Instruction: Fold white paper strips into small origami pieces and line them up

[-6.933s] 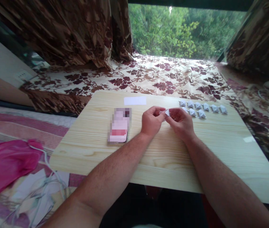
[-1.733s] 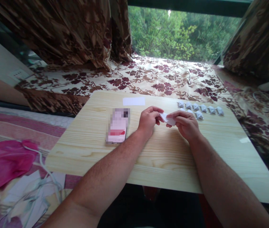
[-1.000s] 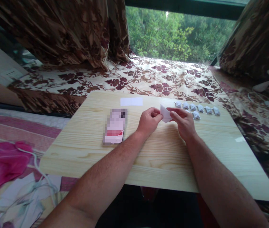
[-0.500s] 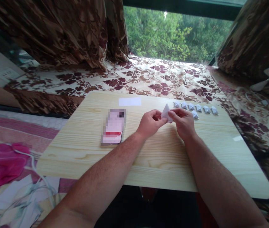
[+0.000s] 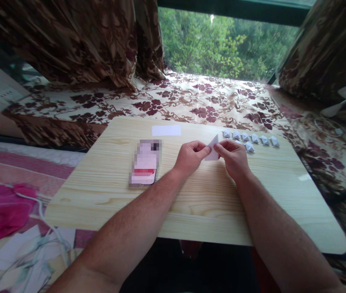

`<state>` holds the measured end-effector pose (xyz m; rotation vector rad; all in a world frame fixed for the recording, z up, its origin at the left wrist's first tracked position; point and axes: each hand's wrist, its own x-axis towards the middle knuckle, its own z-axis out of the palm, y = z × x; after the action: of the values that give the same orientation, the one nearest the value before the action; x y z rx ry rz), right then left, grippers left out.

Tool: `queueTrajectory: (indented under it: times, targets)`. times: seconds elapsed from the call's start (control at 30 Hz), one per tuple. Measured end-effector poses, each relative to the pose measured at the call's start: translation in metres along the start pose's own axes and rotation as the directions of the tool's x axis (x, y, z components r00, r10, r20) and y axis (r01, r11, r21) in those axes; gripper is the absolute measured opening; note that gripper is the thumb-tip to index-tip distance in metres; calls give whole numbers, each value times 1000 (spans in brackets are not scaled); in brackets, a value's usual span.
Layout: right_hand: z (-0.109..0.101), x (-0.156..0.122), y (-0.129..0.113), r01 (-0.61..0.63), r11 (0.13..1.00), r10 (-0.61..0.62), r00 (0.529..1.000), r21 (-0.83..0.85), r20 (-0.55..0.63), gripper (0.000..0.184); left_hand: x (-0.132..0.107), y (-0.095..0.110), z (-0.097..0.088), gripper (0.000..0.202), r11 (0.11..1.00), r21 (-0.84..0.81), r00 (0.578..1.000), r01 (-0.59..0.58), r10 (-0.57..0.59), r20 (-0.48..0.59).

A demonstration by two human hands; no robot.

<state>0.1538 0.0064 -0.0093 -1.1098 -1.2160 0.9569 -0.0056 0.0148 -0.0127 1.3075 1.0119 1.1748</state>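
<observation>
A small folded piece of white paper (image 5: 212, 149) is held up over the table between my two hands. My left hand (image 5: 191, 158) pinches its left side between thumb and fingers. On its right side, my right hand (image 5: 233, 158) grips it the same way, close to the upper corner. Just beyond my right hand, several small folded white paper pieces (image 5: 255, 138) with raised centres lie in a row, with another one (image 5: 249, 147) in front of them. A flat white paper strip (image 5: 166, 130) rests near the far edge.
The pale wooden table (image 5: 105, 195) has rounded corners. A pink phone (image 5: 144, 162), partly blurred, lies left of my hands. Behind stands a ledge with flowered cloth (image 5: 205, 97) under a window. At lower left are a white cable (image 5: 43, 211), loose papers and pink cloth (image 5: 5, 211).
The folded paper has turned between my fingers, and more of its lower part shows below my thumbs. Both hands have shifted their grip slightly. The objects on the table have stayed put.
</observation>
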Motion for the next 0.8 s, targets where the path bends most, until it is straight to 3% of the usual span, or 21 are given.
queueTrajectory:
  times: [0.47,0.8]
  targets:
    - [0,0,1,-25,998,26,1000,59,-7,26,-1,5,1,26,999,22,1000,27,-27,-2]
    - [1,-1,-3,14,1000,-14,999,-6,-49,24,-2,4,2,26,998,65,1000,2,-3,11]
